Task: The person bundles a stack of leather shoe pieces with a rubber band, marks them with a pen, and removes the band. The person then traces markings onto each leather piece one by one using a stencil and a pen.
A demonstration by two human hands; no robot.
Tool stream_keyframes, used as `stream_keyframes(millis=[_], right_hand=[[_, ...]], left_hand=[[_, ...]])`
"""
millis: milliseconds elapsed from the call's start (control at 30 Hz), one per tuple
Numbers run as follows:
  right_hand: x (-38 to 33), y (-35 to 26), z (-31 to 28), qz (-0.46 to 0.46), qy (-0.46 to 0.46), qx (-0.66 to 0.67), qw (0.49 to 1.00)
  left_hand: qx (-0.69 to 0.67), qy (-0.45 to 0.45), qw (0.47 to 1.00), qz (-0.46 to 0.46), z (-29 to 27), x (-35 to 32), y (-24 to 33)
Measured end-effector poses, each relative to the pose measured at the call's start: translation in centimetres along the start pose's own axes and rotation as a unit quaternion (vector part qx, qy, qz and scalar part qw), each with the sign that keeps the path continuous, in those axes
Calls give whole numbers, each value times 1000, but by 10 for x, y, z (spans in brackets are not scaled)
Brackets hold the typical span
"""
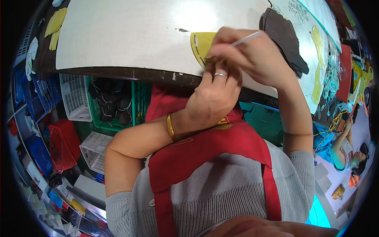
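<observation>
While my left hand (pixel 213 98) curls shut with its fingertips pinching the lower edge of the yellow cut piece (pixel 202 46), my right hand (pixel 252 55) closes just above it around a thin white stick (pixel 246 38), whose far end pokes up and to the right past my knuckles. That yellow piece lies flat at the near edge of the worktop (pixel 130 35), a little right of the middle, half covered by both hands, so only its left part with a curved notch shows; my two hands touch each other right over it. A ring sits on one finger of my left hand and a gold bangle (pixel 170 127) on that wrist. Just beyond my right hand, toward the worktop's far right side, is a stack of dark brown cut pieces (pixel 285 37), and farther right some more yellow pieces (pixel 317 59) lie along its right edge. At the far left corner sit a few other yellow shapes (pixel 55 25). Below the near edge stands a green crate (pixel 139 100) of dark items beside a white basket (pixel 73 96) and a red basket (pixel 61 144). I wear a red apron (pixel 209 150) over grey knit.
</observation>
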State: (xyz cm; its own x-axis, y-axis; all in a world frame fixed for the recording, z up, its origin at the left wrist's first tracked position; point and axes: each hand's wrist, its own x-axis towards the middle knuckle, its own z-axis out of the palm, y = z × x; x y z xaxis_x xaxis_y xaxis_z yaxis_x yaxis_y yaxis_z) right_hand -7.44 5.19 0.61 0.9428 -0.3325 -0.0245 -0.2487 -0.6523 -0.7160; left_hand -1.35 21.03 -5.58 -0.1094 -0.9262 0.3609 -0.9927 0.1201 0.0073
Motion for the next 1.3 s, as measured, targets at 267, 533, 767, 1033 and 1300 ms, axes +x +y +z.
stream_keyframes(millis=[267,533,767,1033,1300], right_hand=[[43,14,21,-165,55,-127,977],[-4,21,6,-156,26,-164,974],[-30,38,-26,16,109,21,994],[-28,49,-10,-40,100,-164,980],[-68,65,-39,3,82,-167,982]], left_hand=[[-14,-32,999,-10,-10,8,0],[-18,-8,1000,-18,-2,6,0],[32,-37,999,3,-12,21,-2],[48,-56,997,6,-7,32,3],[96,-54,994,3,-8,34,1]])
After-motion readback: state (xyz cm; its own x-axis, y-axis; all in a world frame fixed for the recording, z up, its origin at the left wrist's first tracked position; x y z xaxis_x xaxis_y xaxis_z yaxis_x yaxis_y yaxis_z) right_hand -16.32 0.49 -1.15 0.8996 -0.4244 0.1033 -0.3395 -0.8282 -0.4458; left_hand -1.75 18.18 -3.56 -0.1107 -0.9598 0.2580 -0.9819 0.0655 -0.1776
